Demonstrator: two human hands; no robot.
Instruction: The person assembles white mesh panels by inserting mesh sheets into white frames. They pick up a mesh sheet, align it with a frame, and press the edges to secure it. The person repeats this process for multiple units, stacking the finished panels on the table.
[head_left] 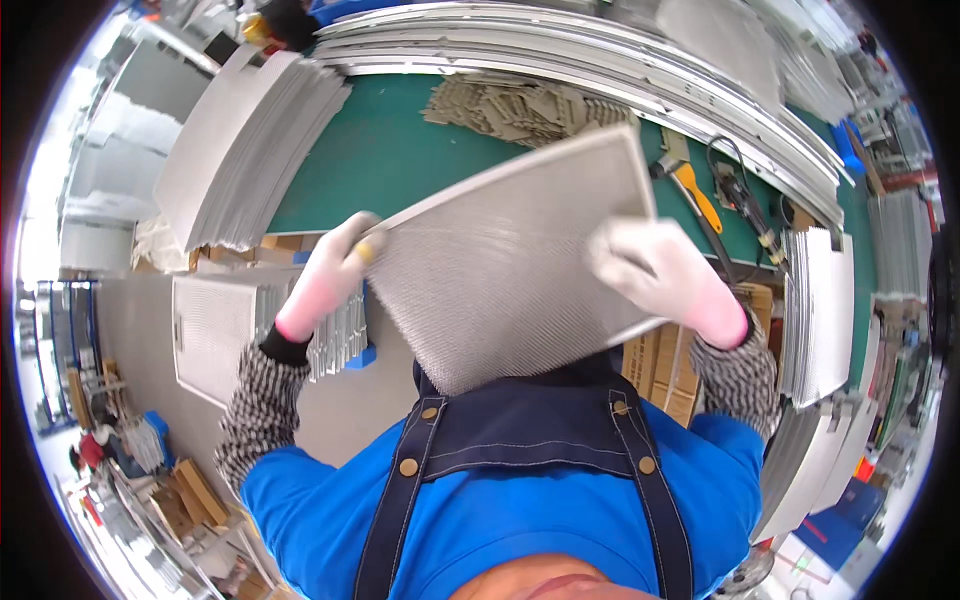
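A rectangular metal mesh panel with a pale thin frame is tilted in front of my chest, above the near edge of the green bench. My left hand, in a white and pink glove, is closed on the panel's left corner. Something yellow shows at its fingertips. My right hand, gloved alike, lies over the panel's right edge, its fingers bent across the mesh. Motion blurs those fingers, so whether they grip the frame or anything else cannot be made out.
On the green bench lie a heap of small grey-beige strips, a yellow-handled hammer and a corded power tool. Long metal profiles run along the back. Stacked panels stand left and right.
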